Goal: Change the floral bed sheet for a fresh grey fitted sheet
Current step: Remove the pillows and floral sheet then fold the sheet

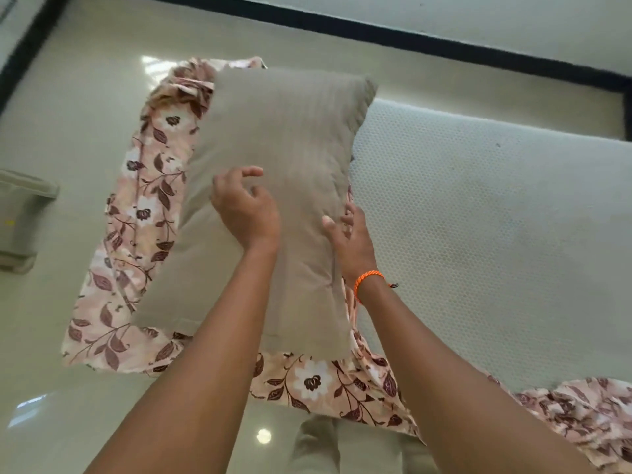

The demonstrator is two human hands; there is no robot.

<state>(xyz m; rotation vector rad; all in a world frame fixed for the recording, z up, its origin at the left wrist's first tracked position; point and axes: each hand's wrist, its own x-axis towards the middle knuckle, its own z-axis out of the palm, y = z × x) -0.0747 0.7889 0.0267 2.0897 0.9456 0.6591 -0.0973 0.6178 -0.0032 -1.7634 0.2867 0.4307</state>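
Note:
The pink floral bed sheet [136, 213] lies crumpled on the glossy floor beside the bare white mattress [478, 234], one end trailing along the mattress's near edge. A grey-beige striped pillow [273, 138] is over the floral sheet, in front of me. My left hand [244, 208] hovers at the pillow's face with curled, parted fingers, holding nothing. My right hand [349, 234], with an orange cord on the wrist, pinches the pillow's right edge, thumb in front and fingers behind. No grey fitted sheet is in view.
A grey plastic bin [20, 217] stands on the floor at the left edge. A black skirting [376, 30] runs along the far wall. My trouser legs [342, 446] show at the bottom, on shiny beige tiles [68, 131].

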